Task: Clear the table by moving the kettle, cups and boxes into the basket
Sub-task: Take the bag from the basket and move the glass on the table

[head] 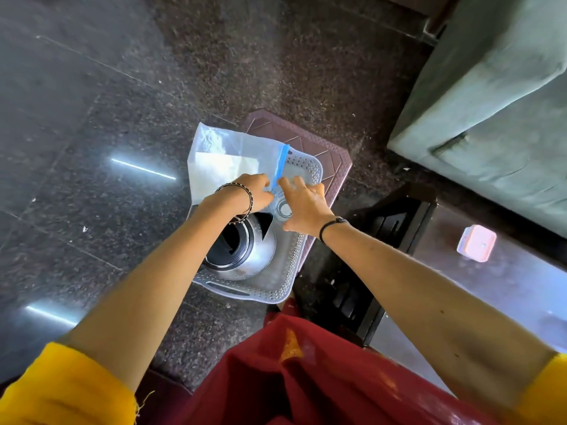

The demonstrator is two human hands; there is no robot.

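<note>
Now we are tucking the plastic bag (pixel 224 161) down into the basket (pixel 276 294).

Our left hand (pixel 256 193) is pinching the bag's blue zip edge at the middle of the basket, while our right hand (pixel 302 205) is reaching in with fingers spread over the glass cup (pixel 283 210). The kettle (pixel 245 250) is sitting in the basket's near end, and the bag is leaning out over its far left rim. We are judging it best to ease the bag flat in the far end and keep the cup steady. The pink box (pixel 476 243) is waiting on the counter (pixel 506 286), well to the basket's right.
</note>
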